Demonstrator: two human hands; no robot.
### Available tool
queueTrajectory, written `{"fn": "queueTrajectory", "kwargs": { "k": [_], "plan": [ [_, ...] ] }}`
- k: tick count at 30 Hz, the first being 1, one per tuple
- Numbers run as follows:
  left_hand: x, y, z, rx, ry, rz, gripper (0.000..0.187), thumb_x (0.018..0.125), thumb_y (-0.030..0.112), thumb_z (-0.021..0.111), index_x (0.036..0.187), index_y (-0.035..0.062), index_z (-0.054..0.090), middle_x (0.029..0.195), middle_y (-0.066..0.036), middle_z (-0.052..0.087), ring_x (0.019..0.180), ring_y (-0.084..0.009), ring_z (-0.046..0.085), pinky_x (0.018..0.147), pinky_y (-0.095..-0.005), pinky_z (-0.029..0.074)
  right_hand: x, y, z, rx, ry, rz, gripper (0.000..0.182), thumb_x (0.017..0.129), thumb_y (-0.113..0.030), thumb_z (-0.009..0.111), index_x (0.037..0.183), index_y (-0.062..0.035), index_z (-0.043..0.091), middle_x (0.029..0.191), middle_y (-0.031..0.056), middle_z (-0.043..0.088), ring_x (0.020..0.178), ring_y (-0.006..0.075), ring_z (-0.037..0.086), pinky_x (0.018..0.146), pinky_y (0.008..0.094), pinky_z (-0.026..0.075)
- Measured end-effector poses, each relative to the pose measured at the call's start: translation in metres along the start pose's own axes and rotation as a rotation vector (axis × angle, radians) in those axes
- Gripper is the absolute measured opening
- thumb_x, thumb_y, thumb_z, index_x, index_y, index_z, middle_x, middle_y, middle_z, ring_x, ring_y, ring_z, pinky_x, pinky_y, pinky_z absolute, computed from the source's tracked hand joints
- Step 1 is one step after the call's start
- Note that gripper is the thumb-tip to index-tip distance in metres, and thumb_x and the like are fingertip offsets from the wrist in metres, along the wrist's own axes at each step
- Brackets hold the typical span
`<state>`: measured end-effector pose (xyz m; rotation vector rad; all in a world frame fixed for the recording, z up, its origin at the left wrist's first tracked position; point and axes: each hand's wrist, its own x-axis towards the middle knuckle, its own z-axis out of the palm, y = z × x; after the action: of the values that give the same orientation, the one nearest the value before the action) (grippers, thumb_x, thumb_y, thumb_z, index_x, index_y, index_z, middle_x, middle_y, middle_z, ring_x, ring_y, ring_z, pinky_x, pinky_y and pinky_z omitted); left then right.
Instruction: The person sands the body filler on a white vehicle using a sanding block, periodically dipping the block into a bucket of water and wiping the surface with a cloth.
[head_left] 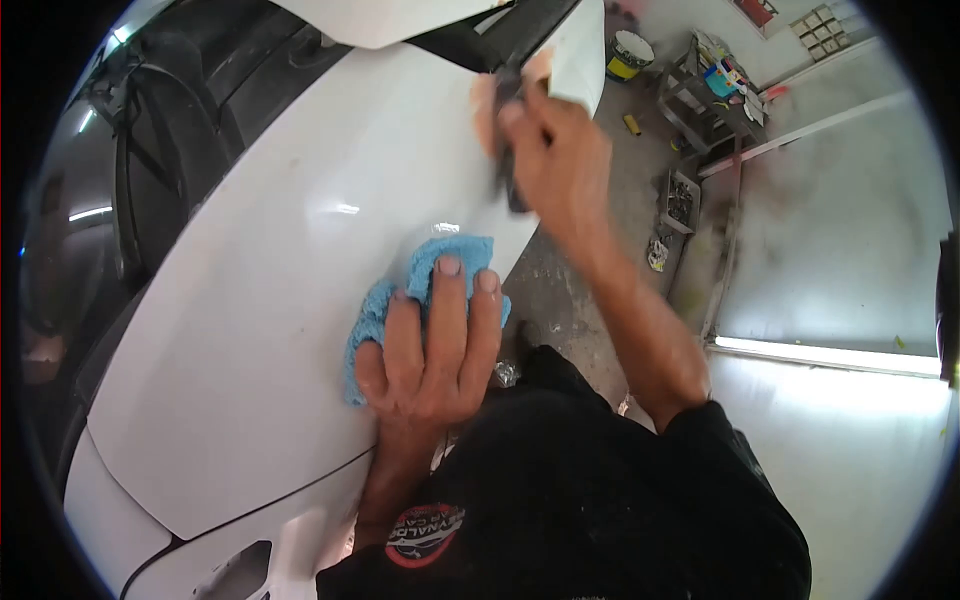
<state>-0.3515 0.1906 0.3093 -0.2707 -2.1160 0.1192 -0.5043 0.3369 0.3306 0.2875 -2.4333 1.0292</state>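
Note:
A white car panel (250, 300) fills the left and middle of the head view. My left hand (435, 345) presses a crumpled blue cloth (470, 252) against it, the fingers spread over the cloth. Farther up, my right hand (560, 160) is closed around a dark, elongated block (510, 140), held over the panel's edge beside a pinkish-tan patch (484, 112). The block and the right hand are somewhat blurred, and the block's underside is hidden. Near the cloth the panel shows bright reflections.
Dark car parts (90, 170) lie left of the panel. At the upper right are a bucket (630, 55), a cluttered work table (690, 95) and a tray (682, 200) on the floor. A pale wall (830, 220) stands at the right.

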Motion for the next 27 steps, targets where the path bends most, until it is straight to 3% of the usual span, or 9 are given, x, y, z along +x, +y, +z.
{"fn": "queueTrajectory", "kwargs": {
  "k": [2,7,10,11,12,14,20,24,27],
  "plan": [
    [-0.002,0.000,0.001,-0.011,-0.009,-0.005,0.029,0.091,0.028,0.073,0.120,0.0239,0.070,0.123,0.003,0.070,0.102,-0.0219,0.059,0.077,-0.0374,0.039,-0.036,-0.022,-0.001,0.062,-0.007,-0.049,0.042,0.092,-0.027,0.067,0.129,-0.0059,0.067,0.118,0.0290,0.063,0.098,0.0436,0.068,0.083,0.0473,0.056],
    [-0.003,0.000,0.002,-0.001,0.011,-0.005,0.027,0.091,0.025,0.073,0.118,0.0237,0.071,0.123,0.002,0.070,0.101,-0.0222,0.059,0.076,-0.0369,0.039,0.030,0.040,0.013,-0.055,0.147,-0.101,0.036,0.092,-0.022,0.061,0.123,-0.0046,0.068,0.080,0.0246,0.068,0.085,0.0404,0.069,0.073,0.0497,0.053],
    [0.001,-0.001,0.000,-0.017,-0.006,0.000,0.027,0.091,0.024,0.073,0.117,0.0239,0.071,0.123,0.003,0.070,0.101,-0.0220,0.059,0.077,-0.0369,0.039,0.025,0.023,0.003,-0.064,0.045,0.034,0.035,0.093,-0.024,0.062,0.122,-0.0065,0.070,0.086,0.0240,0.068,0.089,0.0408,0.069,0.074,0.0502,0.053],
    [0.001,-0.002,0.000,-0.019,-0.014,-0.001,0.027,0.091,0.024,0.074,0.118,0.0239,0.071,0.123,0.003,0.071,0.101,-0.0220,0.059,0.077,-0.0369,0.039,0.006,0.014,0.005,-0.082,0.076,-0.026,0.039,0.091,-0.028,0.069,0.122,-0.0049,0.072,0.089,0.0220,0.070,0.088,0.0342,0.070,0.075,0.0403,0.053],
    [0.000,-0.003,-0.002,-0.022,-0.031,-0.005,0.027,0.091,0.024,0.074,0.118,0.0239,0.071,0.123,0.003,0.071,0.102,-0.0220,0.059,0.078,-0.0368,0.039,-0.016,-0.001,0.004,-0.026,0.120,-0.068,0.037,0.092,-0.027,0.069,0.121,-0.0051,0.073,0.089,0.0210,0.069,0.089,0.0339,0.069,0.076,0.0411,0.053],
    [-0.003,-0.001,0.000,-0.012,-0.026,-0.007,0.028,0.091,0.024,0.074,0.118,0.0238,0.071,0.122,0.002,0.071,0.102,-0.0220,0.058,0.078,-0.0367,0.039,-0.018,0.013,0.008,0.048,0.136,-0.131,0.037,0.091,-0.027,0.070,0.122,-0.0060,0.073,0.087,0.0199,0.069,0.090,0.0343,0.069,0.077,0.0424,0.053],
    [-0.002,0.000,0.001,0.019,0.012,0.015,0.028,0.091,0.024,0.073,0.120,0.0237,0.071,0.122,0.002,0.071,0.101,-0.0220,0.059,0.077,-0.0361,0.039,0.030,0.026,0.000,-0.043,0.022,0.115,0.041,0.091,-0.031,0.068,0.123,-0.0065,0.072,0.093,0.0240,0.070,0.092,0.0381,0.069,0.079,0.0449,0.053],
    [-0.001,0.003,-0.001,-0.002,-0.022,-0.011,0.028,0.092,0.025,0.073,0.120,0.0237,0.071,0.122,0.002,0.071,0.100,-0.0225,0.059,0.076,-0.0360,0.039,-0.016,0.021,0.004,0.036,0.112,-0.175,0.037,0.092,-0.022,0.064,0.126,-0.0094,0.069,0.095,0.0261,0.068,0.087,0.0442,0.066,0.075,0.0509,0.053],
    [-0.004,0.003,0.001,0.012,-0.006,-0.001,0.028,0.092,0.026,0.073,0.120,0.0236,0.071,0.123,0.002,0.071,0.100,-0.0230,0.058,0.076,-0.0361,0.038,0.043,0.045,0.011,-0.063,0.159,-0.111,0.031,0.093,-0.020,0.062,0.119,-0.0060,0.071,0.080,0.0244,0.067,0.084,0.0437,0.065,0.075,0.0503,0.052]
  ]
}}
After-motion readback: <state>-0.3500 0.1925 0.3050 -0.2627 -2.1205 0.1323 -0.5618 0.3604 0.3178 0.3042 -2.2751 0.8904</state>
